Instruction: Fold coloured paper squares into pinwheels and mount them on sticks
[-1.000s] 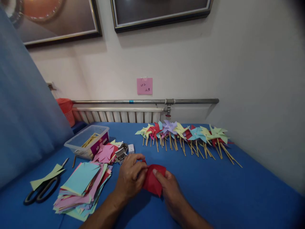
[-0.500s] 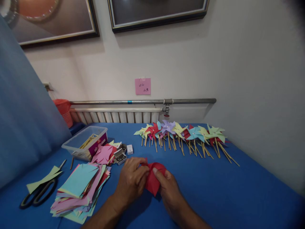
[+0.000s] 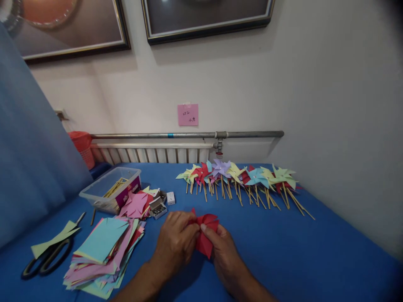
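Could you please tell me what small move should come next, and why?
Perhaps the left hand should bring its pinched part of the red paper under the right hand's thumb: that thumb presses near the paper's middle, where a flap curls.

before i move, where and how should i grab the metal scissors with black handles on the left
Likely best by the black loop handles, coming from the near side: they face the person, while the metal tip points away. A pale green paper piece lies across the middle, so a grip there could catch it. The left hand is nearer, but holds red paper.
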A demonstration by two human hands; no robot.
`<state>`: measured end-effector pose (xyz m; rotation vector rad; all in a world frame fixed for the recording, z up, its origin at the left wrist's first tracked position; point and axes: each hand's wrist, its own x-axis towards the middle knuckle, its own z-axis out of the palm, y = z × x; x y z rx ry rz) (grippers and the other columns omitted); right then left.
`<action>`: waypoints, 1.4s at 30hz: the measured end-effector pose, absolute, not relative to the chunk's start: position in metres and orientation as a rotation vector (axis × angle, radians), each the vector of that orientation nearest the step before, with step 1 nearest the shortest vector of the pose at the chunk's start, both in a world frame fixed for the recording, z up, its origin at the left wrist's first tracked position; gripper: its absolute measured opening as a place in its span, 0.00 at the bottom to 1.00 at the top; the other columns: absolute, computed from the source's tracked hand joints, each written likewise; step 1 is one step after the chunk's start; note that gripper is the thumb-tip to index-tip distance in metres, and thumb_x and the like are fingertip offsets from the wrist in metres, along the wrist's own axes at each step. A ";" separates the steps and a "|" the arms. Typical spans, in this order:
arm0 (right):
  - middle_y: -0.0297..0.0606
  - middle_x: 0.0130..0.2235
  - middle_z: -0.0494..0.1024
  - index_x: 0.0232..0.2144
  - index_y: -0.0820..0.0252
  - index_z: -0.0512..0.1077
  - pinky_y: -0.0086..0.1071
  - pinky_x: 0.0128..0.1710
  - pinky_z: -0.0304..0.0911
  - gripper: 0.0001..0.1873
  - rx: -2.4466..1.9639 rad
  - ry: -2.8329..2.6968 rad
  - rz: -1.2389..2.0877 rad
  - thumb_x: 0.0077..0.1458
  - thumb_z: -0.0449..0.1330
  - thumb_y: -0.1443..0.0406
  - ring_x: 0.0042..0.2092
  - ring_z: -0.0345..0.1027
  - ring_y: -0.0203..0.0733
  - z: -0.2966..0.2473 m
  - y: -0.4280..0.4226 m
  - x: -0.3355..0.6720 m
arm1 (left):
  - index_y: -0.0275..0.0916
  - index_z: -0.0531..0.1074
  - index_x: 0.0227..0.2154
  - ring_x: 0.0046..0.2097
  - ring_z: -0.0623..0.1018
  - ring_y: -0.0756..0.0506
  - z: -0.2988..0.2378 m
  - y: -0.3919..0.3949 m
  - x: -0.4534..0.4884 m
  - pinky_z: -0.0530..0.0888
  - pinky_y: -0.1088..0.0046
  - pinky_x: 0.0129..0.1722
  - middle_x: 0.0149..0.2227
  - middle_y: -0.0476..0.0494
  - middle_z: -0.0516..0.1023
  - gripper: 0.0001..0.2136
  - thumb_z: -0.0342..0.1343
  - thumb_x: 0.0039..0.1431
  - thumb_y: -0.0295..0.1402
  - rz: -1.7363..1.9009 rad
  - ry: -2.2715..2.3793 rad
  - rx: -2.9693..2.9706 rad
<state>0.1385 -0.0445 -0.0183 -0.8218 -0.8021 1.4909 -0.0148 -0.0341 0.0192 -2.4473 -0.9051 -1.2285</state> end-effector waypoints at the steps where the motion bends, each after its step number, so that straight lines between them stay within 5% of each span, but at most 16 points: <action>1: 0.35 0.32 0.83 0.34 0.58 0.81 0.33 0.39 0.69 0.21 -0.817 -0.806 1.495 0.49 0.76 0.49 0.34 0.75 0.44 -0.017 -0.045 0.139 | 0.39 0.79 0.36 0.41 0.79 0.42 0.019 -0.034 -0.015 0.71 0.63 0.41 0.43 0.38 0.83 0.11 0.51 0.72 0.27 -1.233 -0.900 -2.459; 21: 0.40 0.35 0.87 0.41 0.57 0.84 0.40 0.41 0.76 0.21 -0.939 -0.898 1.388 0.51 0.74 0.50 0.35 0.81 0.50 -0.036 -0.030 0.146 | 0.41 0.79 0.40 0.48 0.81 0.41 0.015 -0.032 -0.022 0.76 0.60 0.51 0.45 0.40 0.84 0.08 0.54 0.69 0.27 -1.538 -1.158 -2.560; 27: 0.42 0.36 0.88 0.39 0.59 0.84 0.39 0.40 0.75 0.21 -1.046 -1.074 1.331 0.50 0.72 0.50 0.37 0.81 0.51 -0.027 -0.033 0.150 | 0.42 0.78 0.52 0.54 0.80 0.37 0.023 -0.024 -0.033 0.76 0.58 0.51 0.54 0.37 0.82 0.18 0.61 0.59 0.35 -1.952 -1.795 -2.386; 35: 0.41 0.35 0.88 0.39 0.58 0.84 0.38 0.37 0.72 0.21 -1.115 -1.183 1.337 0.48 0.71 0.50 0.35 0.79 0.49 -0.026 -0.035 0.147 | 0.39 0.77 0.27 0.50 0.81 0.37 0.031 -0.016 -0.042 0.75 0.63 0.50 0.49 0.36 0.84 0.06 0.65 0.49 0.36 -2.198 -1.947 -2.758; 42: 0.40 0.35 0.88 0.38 0.58 0.83 0.38 0.37 0.72 0.23 -1.064 -1.045 1.413 0.45 0.74 0.49 0.34 0.80 0.49 -0.037 -0.032 0.147 | 0.40 0.75 0.25 0.48 0.81 0.39 0.026 -0.017 -0.036 0.74 0.62 0.50 0.45 0.38 0.84 0.03 0.61 0.51 0.32 -2.140 -1.771 -2.732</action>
